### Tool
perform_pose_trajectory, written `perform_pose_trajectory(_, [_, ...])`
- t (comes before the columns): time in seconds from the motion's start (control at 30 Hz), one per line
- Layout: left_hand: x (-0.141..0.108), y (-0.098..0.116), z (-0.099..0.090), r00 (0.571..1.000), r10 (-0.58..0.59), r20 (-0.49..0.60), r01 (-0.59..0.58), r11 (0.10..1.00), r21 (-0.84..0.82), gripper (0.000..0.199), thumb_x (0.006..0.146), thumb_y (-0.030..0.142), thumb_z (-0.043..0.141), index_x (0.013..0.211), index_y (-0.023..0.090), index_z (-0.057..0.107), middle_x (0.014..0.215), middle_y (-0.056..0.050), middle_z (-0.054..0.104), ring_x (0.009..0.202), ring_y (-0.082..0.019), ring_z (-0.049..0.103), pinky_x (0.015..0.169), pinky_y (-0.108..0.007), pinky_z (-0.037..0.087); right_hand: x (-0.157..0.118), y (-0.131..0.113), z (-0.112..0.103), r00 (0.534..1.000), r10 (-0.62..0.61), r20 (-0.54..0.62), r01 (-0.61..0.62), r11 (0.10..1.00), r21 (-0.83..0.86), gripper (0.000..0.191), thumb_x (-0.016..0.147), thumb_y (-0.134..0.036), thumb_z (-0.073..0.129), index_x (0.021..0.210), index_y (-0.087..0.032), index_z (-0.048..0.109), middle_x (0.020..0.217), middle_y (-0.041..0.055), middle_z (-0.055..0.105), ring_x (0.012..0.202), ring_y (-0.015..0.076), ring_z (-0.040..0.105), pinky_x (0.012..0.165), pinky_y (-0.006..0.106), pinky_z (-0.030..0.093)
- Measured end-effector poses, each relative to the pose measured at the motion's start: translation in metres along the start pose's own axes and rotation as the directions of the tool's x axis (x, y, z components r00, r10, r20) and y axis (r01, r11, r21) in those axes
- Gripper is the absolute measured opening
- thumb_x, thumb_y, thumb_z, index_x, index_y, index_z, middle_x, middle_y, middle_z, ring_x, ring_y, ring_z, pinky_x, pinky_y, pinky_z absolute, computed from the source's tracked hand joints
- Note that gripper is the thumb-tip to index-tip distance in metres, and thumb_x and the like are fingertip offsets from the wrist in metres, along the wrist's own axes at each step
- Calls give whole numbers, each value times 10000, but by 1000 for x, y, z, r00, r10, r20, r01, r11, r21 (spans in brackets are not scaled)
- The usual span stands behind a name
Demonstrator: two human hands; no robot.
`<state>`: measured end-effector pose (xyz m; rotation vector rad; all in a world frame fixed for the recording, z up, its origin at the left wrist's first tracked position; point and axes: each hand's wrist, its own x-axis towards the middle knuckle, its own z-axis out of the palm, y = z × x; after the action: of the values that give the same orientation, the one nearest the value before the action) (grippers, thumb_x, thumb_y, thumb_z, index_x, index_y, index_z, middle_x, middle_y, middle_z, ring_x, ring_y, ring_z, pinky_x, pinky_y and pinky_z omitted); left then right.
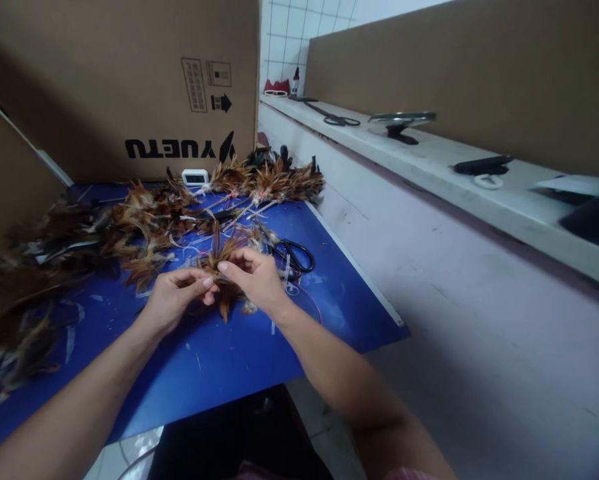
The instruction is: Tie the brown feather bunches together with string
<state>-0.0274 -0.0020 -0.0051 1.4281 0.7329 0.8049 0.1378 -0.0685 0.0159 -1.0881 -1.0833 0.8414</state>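
Over the blue tabletop [214, 367], both my hands meet at a small bunch of brown feathers [223, 252]. My left hand [182, 293] pinches the bunch from the left, thumb against the fingers. From the right, my right hand [256, 273] grips the same feathers between thumb and forefinger. The feathers' lower ends are partly hidden by my fingers. Black-handled scissors [299, 257] lie just beyond my right hand, their blades covered by feathers. Loose brown feathers [146, 230] are heaped behind and to the left of my hands.
Tied feather bundles [274, 180] with sticks lie at the back, beside a small white digital display [195, 177]. A large cardboard box [129, 87] stands behind the table. Along the right, a white ledge [444, 157] holds another pair of scissors [336, 119] and a round glass-topped stand [402, 123].
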Motion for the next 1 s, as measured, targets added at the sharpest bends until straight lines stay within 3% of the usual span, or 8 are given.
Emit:
perform_pose_trajectory(0.37, [0, 2, 3, 997, -9, -74, 3, 997, -80, 233, 624, 309, 850, 716, 137, 723, 585, -41, 686, 506, -134, 605, 559, -258, 503, 3, 9, 0, 1000, 7, 1, -7, 998, -56, 207, 734, -332, 658, 638, -193, 538, 587, -59, 498, 544, 88, 439, 543, 236, 370])
perform_pose_trajectory(0.67, [1, 4, 5, 992, -47, -119, 28, 987, -159, 254, 578, 288, 877, 706, 138, 717, 612, -42, 705, 500, -125, 609, 571, -255, 516, 1, 10, 2, 996, 85, 15, -85, 996, 1, 121, 697, -281, 665, 712, -182, 597, 645, -37, 591, 577, 93, 526, 593, 238, 446])
perform_pose_trajectory(1.0, [0, -4, -1, 998, -4, -64, 8, 999, 51, 212, 708, 348, 788, 747, 148, 731, 570, -28, 679, 553, -142, 612, 613, -259, 489, 1, 8, 3, 994, 112, -9, -111, 992, 51, 223, 716, -386, 692, 719, -177, 612, 671, -11, 620, 612, 115, 567, 613, 254, 476])
